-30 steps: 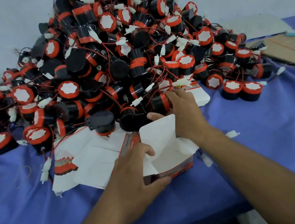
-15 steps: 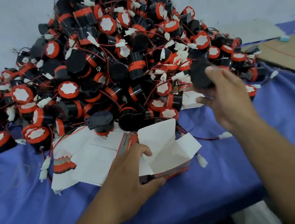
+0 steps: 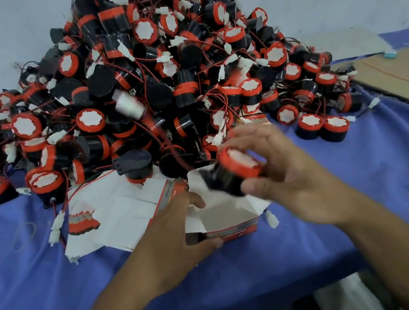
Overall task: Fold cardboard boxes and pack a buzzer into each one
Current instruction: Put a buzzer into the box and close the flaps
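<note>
Head view. Small white cardboard box with red-and-grey printed sides (image 3: pixel 228 214), top flaps open, sitting on the blue cloth-covered table (image 3: pixel 244 270) near its front edge. Left hand (image 3: pixel 174 241) clamped on the box's left end — thumb along the near wall, index finger over the rim by an upright flap.

Right hand (image 3: pixel 286 179) closed around one black cylindrical buzzer with a red cap and white sticker (image 3: pixel 235 170), held tilted just above the box's open top, red cap facing up and toward the camera. Thumb under the black body, fingers curled over the cap from behind; outline motion-blurred. Buzzer not yet inside the box. White plastic connector (image 3: pixel 272 218) hanging beside the box's right corner; cannot tell from the blur whether it is wired to the held buzzer.

Behind the box — large heap of matching black-and-red buzzers with red wires and white connectors (image 3: pixel 158 81), piled against the pale wall. Flat stack of unfolded white box blanks (image 3: pixel 115 213) lying left of the box, partly under the left hand and the heap's front edge. Brown cardboard sheet (image 3: pixel 407 77) at far right on the table. Thin rubber band (image 3: pixel 25 236) on the cloth at left.
</note>
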`<state>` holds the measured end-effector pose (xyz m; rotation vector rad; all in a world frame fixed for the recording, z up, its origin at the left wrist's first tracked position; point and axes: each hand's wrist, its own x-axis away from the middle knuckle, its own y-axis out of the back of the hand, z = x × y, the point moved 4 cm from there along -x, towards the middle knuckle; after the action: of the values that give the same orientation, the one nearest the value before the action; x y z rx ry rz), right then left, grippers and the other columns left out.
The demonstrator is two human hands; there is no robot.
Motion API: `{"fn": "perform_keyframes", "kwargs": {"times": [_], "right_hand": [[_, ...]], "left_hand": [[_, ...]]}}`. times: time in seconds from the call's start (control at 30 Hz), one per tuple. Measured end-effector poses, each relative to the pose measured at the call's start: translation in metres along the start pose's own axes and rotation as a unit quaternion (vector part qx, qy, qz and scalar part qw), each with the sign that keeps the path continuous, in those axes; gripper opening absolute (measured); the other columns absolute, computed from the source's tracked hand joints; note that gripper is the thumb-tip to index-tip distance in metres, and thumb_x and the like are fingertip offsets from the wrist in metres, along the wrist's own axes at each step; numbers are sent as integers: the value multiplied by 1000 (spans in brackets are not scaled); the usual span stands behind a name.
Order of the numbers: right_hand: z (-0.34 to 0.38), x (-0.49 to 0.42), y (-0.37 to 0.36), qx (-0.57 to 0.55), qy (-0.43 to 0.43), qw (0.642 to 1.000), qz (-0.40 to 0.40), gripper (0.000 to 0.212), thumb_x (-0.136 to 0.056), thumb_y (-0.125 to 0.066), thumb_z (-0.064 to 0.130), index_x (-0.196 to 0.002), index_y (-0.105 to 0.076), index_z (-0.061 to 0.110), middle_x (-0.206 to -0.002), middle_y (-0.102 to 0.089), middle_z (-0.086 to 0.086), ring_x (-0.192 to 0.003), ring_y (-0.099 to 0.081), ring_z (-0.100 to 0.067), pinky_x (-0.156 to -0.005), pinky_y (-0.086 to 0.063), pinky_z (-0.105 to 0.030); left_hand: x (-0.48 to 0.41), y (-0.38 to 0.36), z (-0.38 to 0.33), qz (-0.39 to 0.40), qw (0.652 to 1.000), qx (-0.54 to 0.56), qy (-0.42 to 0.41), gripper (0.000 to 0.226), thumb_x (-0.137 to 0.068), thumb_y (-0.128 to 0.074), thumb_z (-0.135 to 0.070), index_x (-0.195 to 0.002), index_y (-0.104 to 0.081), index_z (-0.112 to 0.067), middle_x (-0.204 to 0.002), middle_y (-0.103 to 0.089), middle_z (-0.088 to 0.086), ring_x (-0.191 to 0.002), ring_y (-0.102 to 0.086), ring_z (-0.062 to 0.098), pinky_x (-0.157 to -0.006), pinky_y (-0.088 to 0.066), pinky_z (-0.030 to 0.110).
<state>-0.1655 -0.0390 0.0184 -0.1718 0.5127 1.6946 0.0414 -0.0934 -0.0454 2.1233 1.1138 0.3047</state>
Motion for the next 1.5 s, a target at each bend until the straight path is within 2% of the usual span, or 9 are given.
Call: {"fn": "perform_keyframes", "kwargs": {"times": [0.17, 0.47, 0.67, 0.87, 1.1, 1.23, 1.3, 1.37, 1.5], "right_hand": [[-10, 6, 3, 106, -38, 991, 76, 44, -94, -66, 2, -132, -58, 23, -146, -47, 17, -141, -43, -12, -106, -46, -24], [-18, 7, -1, 281, -6, 958, 50, 37, -91, -73, 10, -125, -68, 24, -136, -50, 10, -128, -50, -11, -102, -48, -30], [-20, 5, -6, 311, -19, 950, 24, 34, -88, -76, 13, -121, -74, 22, -138, -55, 10, -127, -52, -6, -106, -47, -31], [-17, 3, -7, 309, -24, 951, -2, 33, -85, -78, 11, -118, -76, 18, -131, -60, 5, -119, -58, -7, -100, -49, -25], [-23, 2, -9, 328, -53, 943, -30, 16, -87, -80, 22, -99, -81, 13, -120, -65, 3, -101, -63, -6, -84, -51, -22], [-23, 0, -18, 348, -28, 937, 14, 26, -95, -67, 21, -73, -74, 10, -110, -62, 0, -85, -59, -6, -75, -49, -27], [-21, -1, -19, 348, -18, 937, 13, 30, -96, -65, 25, -71, -72, 8, -107, -61, -1, -83, -60, -10, -73, -49, -30], [-19, -3, -21, 346, -8, 938, 20, 24, -95, -69, 25, -78, -73, 8, -106, -61, -3, -86, -61, -15, -75, -49, -35], [-7, -5, -30, 320, 60, 944, 48, 21, -94, -73, 22, -109, -71, 8, -103, -60, -6, -92, -59, -20, -80, -50, -34]], "left_hand": [[-1, 4, 0, -3, 1000, 9, 6, 54, -73, -80, -51, -110, -41, -57, -114, -56, -30, -90, -65, -5, -73, -54, 21], [-3, 4, -3, -6, 998, 55, -1, 56, -65, -72, -62, -114, -49, -49, -111, -62, -28, -90, -68, -2, -71, -59, 29], [-1, 2, 1, -9, 1000, -20, -9, 57, -70, -56, -76, -121, -34, -62, -121, -44, -45, -101, -53, -15, -80, -42, 2], [-1, 4, -2, -42, 999, -31, -11, 51, -83, -27, -83, -97, -55, -42, -128, -42, -44, -115, -47, -17, -84, -37, 4], [-4, 6, -7, -87, 994, -38, -60, 59, -93, -28, -59, -101, -61, -10, -95, -67, -2, -91, -58, 12, -77, -44, 35], [-4, 4, -12, -110, 989, -47, -89, 41, -99, -33, -46, -77, -59, -25, -101, -62, -14, -112, -53, 1, -84, -41, 17], [-3, 3, -13, -127, 988, -28, -84, 32, -98, -35, -45, -104, -62, -30, -117, -54, -23, -117, -48, -6, -92, -36, 7], [-3, 4, -14, -138, 986, -22, -87, 27, -97, -37, -45, -119, -54, -44, -121, -51, -26, -116, -48, -7, -92, -35, 4], [-5, 4, -19, -116, 987, -40, -106, 27, -98, -38, -39, -111, -60, -48, -119, -55, -20, -111, -53, 0, -88, -39, 9]]}}
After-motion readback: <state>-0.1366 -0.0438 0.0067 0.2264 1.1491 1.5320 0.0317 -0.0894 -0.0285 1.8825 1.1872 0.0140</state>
